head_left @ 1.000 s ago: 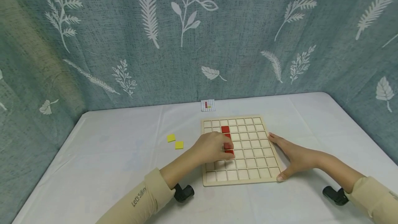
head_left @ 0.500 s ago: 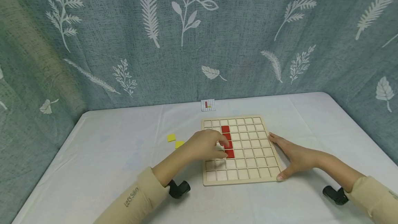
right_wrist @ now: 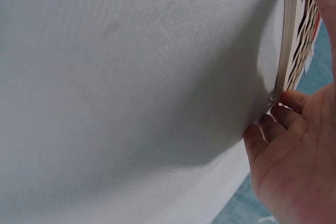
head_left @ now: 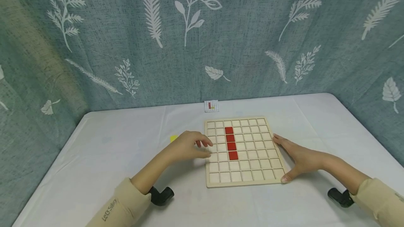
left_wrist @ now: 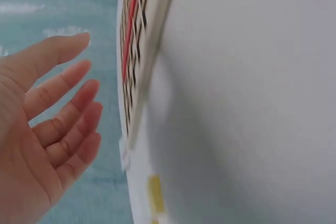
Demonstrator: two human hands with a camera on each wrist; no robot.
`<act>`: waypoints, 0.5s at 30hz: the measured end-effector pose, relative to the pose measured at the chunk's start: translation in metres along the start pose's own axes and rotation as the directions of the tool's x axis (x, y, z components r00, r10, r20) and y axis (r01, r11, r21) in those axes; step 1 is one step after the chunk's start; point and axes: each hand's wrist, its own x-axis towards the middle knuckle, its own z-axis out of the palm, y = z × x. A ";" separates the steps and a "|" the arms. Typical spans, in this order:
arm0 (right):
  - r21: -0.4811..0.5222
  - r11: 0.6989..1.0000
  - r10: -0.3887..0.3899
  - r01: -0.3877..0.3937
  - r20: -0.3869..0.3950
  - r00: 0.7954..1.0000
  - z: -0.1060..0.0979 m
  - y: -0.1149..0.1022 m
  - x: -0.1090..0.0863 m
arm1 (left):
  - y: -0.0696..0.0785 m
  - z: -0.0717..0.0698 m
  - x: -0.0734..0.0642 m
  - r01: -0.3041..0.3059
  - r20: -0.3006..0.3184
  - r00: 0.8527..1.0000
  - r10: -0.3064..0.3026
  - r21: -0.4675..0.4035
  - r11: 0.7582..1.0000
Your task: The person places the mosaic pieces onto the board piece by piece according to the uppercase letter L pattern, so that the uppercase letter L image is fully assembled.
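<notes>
A square wooden grid board (head_left: 245, 185) lies on the white table, with a column of several red tiles (head_left: 231, 146) in its cells. My left hand (head_left: 189, 146) hovers at the board's left edge, fingers loosely bent and apart. Nothing is between its fingertips in the left wrist view. Just beyond that hand, part of a yellow tile (head_left: 173, 138) shows; the other yellow one is hidden behind the hand in the head view. My right hand (head_left: 298, 158) rests against the board's right side, thumb at the near corner and fingertips along the edge.
A small card (head_left: 211, 106) printed with a grid and red and yellow marks lies at the back edge of the table, behind the board. A blue-green curtain (head_left: 240, 69) with white leaf prints hangs around the back and sides.
My left hand has drawn back leftward from over the red tiles to the board's left edge, uncovering the red column and covering one yellow tile. My right hand has stayed put.
</notes>
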 end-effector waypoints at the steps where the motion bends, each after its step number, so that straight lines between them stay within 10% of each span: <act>1: 0.002 1.000 0.003 -0.003 0.002 1.000 0.000 0.000 0.000 | -0.004 -0.001 -0.003 0.003 -0.013 1.000 -0.003 -0.003 1.000; 15: 0.003 1.000 0.002 -0.002 0.003 1.000 -0.001 -0.002 -0.001 | -0.044 -0.016 -0.038 0.092 -0.137 0.987 -0.089 0.015 0.996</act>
